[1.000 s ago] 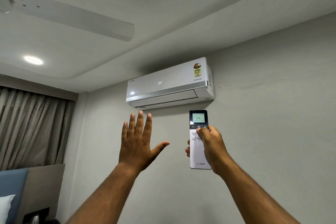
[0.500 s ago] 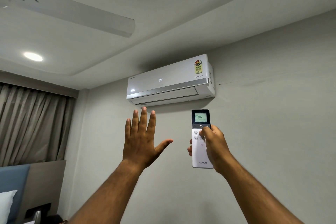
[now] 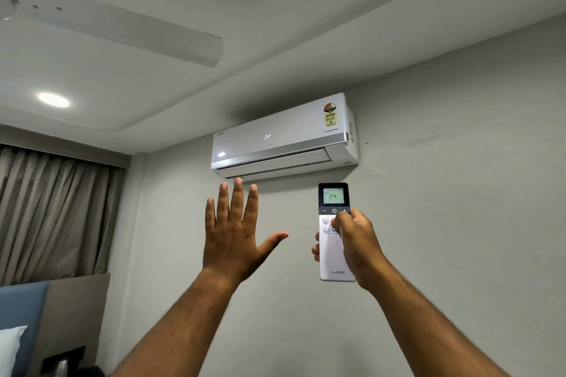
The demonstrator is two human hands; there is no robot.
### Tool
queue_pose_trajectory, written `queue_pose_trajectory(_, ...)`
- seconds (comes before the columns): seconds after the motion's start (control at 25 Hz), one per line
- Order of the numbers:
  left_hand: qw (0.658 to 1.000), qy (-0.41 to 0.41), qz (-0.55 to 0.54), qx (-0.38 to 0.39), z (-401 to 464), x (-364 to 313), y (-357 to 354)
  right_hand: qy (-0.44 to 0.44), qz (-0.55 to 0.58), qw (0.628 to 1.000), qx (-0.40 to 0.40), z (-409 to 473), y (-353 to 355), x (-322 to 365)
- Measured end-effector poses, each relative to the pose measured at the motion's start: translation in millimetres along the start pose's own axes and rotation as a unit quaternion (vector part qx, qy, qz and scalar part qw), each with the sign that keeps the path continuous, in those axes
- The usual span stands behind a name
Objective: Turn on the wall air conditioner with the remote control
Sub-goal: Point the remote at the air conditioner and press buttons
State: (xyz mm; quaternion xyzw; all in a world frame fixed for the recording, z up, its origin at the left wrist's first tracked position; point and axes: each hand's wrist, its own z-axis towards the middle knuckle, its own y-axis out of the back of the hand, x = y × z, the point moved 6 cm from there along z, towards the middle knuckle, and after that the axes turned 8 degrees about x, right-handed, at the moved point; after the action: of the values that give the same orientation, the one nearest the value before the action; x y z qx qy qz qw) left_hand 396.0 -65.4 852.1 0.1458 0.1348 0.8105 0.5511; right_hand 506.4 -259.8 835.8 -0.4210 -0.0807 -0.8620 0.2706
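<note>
A white wall air conditioner (image 3: 281, 138) hangs high on the grey wall, its front panel lit with "24" and its lower flap slightly open. My right hand (image 3: 356, 246) holds a white remote control (image 3: 333, 223) upright below the unit's right end. The remote's screen reads 24, and my thumb rests just below its power button. My left hand (image 3: 235, 232) is raised flat with fingers spread, palm toward the wall, its fingertips just under the unit's left part. It holds nothing.
A white ceiling fan blade (image 3: 122, 30) reaches across the upper left. A round ceiling light (image 3: 53, 99) glows beside it. Grey curtains (image 3: 52, 211) hang at left, above a blue headboard (image 3: 21, 306) and a white pillow (image 3: 10, 346).
The view has tilted slightly, so the air conditioner sits a little higher in frame. Both hands keep nearly the same pose; the thumb stays on the remote.
</note>
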Motion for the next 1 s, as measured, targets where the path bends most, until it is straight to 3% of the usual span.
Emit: queue_pose_trajectory(1.0, 1.0, 0.023, 0.006, 0.009, -10.4, 8.0, 19.3, 0.001, -0.012, 1.0, 0.004, -11.2, -11.1, 7.2)
